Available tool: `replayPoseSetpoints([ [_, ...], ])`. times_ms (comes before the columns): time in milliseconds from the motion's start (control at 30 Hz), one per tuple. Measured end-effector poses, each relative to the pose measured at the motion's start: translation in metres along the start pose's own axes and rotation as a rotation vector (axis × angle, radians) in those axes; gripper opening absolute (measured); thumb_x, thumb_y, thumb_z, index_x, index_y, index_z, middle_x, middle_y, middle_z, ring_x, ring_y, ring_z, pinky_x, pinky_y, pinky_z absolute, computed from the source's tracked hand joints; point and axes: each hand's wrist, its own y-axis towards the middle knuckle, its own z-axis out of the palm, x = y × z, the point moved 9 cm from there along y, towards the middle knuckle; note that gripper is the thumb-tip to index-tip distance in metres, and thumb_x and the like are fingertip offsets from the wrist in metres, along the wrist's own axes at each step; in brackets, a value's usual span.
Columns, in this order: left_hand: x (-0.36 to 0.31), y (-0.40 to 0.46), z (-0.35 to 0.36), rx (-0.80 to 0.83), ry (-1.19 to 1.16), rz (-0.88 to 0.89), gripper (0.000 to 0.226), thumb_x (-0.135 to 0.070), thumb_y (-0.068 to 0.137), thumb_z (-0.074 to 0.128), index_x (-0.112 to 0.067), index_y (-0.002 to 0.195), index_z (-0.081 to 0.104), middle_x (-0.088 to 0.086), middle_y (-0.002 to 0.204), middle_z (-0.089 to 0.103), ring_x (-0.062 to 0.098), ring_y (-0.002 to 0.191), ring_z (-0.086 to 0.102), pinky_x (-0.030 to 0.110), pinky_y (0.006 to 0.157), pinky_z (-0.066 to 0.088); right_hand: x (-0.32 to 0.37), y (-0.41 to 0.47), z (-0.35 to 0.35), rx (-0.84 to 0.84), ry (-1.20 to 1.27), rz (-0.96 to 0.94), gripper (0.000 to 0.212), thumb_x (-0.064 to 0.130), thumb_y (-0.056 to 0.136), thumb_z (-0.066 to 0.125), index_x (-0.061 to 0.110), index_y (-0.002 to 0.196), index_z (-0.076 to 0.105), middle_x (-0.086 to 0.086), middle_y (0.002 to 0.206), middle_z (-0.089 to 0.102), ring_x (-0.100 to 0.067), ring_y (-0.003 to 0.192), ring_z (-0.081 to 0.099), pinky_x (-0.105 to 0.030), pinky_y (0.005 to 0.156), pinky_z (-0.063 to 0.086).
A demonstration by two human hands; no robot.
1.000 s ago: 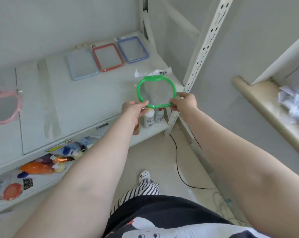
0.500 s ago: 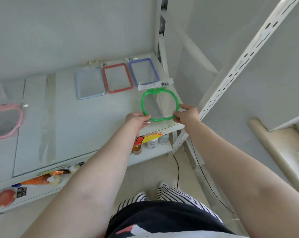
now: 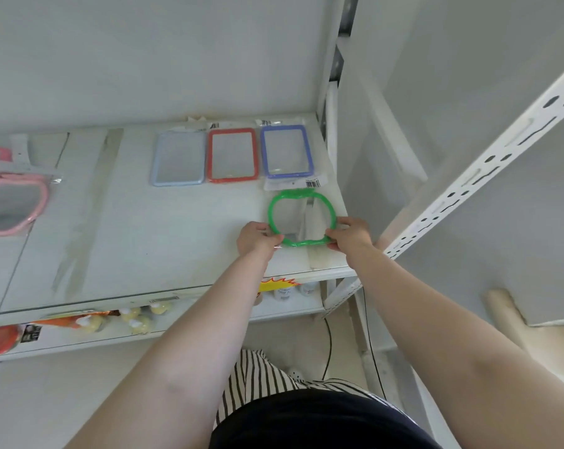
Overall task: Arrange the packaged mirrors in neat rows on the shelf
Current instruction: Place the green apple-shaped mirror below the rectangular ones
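Down at the shelf's right end, the green apple-shaped mirror in its clear wrapper lies flat or nearly so on the white surface; contact cannot be told. The left hand pinches its rim at about 8 o'clock, fingers curled on the frame, and the right hand grips it at about 4 o'clock. At 12 o'clock from it, just beyond its barcode tab, the blue-framed mirror lies in a row with the red-framed mirror and the pale blue mirror toward 10 o'clock. Far off at 9 o'clock, pink mirrors lie at the shelf's left end.
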Motion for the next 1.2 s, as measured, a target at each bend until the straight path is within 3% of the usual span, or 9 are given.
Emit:
replayPoseSetpoints([
  [100, -0.002, 0.003, -0.003, -0.053, 0.060, 0.036, 0.039, -0.007, 0.073, 0.078, -0.010, 0.108, 0.059, 0.015, 0.103, 0.069, 0.025, 0.082, 0.063, 0.038, 0.080, 0.055, 0.004, 0.004, 0.000, -0.018, -0.069, -0.051, 0.048, 0.004, 0.084, 0.067, 0.010, 0.130, 0.053, 0.000, 0.070, 0.053, -0.024, 0.078, 0.059, -0.049, 0.092, 0.054],
  [333, -0.009, 0.004, -0.003, -0.117, 0.260, 0.115, 0.039, -0.012, 0.075, 0.077, -0.006, 0.111, 0.062, 0.011, 0.109, 0.068, 0.027, 0.102, 0.065, 0.030, 0.085, 0.049, 0.005, 0.011, -0.002, -0.029, -0.123, -0.064, 0.045, 0.005, 0.085, 0.067, 0.014, 0.127, 0.054, 0.001, 0.071, 0.052, -0.024, 0.077, 0.060, -0.050, 0.090, 0.055],
  [567, -0.008, 0.005, 0.001, -0.121, 0.309, 0.133, 0.053, -0.014, 0.073, 0.078, -0.012, 0.121, 0.056, 0.014, 0.114, 0.063, 0.029, 0.102, 0.063, 0.035, 0.091, 0.051, 0.003, 0.015, -0.002, -0.027, -0.177, -0.088, 0.050, 0.006, 0.081, 0.072, 0.015, 0.127, 0.052, -0.001, 0.071, 0.054, -0.025, 0.076, 0.062, -0.046, 0.087, 0.056],
  [900, -0.010, 0.007, 0.003, -0.116, 0.352, 0.174, 0.048, -0.016, 0.075, 0.076, -0.020, 0.121, 0.060, 0.012, 0.119, 0.056, 0.027, 0.098, 0.062, 0.032, 0.092, 0.051, 0.003, 0.014, -0.001, -0.035, -0.203, -0.092, 0.052, 0.006, 0.080, 0.073, 0.012, 0.126, 0.051, 0.000, 0.075, 0.054, -0.027, 0.077, 0.064, -0.046, 0.087, 0.056],
  [967, -0.010, 0.008, 0.002, -0.122, 0.360, 0.170, 0.048, -0.017, 0.076, 0.075, -0.021, 0.121, 0.060, 0.012, 0.120, 0.055, 0.027, 0.097, 0.063, 0.031, 0.093, 0.051, 0.005, 0.012, 0.000, -0.034, -0.226, -0.099, 0.055, 0.008, 0.078, 0.075, 0.010, 0.127, 0.050, -0.005, 0.083, 0.059, -0.029, 0.083, 0.066, -0.047, 0.087, 0.056],
  [1067, -0.010, 0.009, 0.002, -0.125, 0.380, 0.175, 0.049, -0.017, 0.076, 0.075, -0.021, 0.122, 0.060, 0.012, 0.121, 0.055, 0.027, 0.100, 0.062, 0.033, 0.096, 0.050, 0.006, 0.011, 0.001, -0.036, -0.301, -0.126, 0.061, 0.015, 0.076, 0.078, 0.011, 0.129, 0.049, -0.013, 0.112, 0.063, -0.034, 0.098, 0.066, -0.046, 0.090, 0.054],
  [1200, -0.010, 0.009, 0.001, -0.145, 0.404, 0.175, 0.047, -0.019, 0.080, 0.072, -0.020, 0.125, 0.058, 0.011, 0.124, 0.052, 0.029, 0.106, 0.061, 0.035, 0.097, 0.049, 0.012, 0.005, -0.002, -0.043, -0.396, -0.149, 0.059, 0.023, 0.081, 0.074, 0.010, 0.132, 0.047, -0.012, 0.116, 0.063, -0.032, 0.092, 0.065, -0.043, 0.089, 0.054],
])
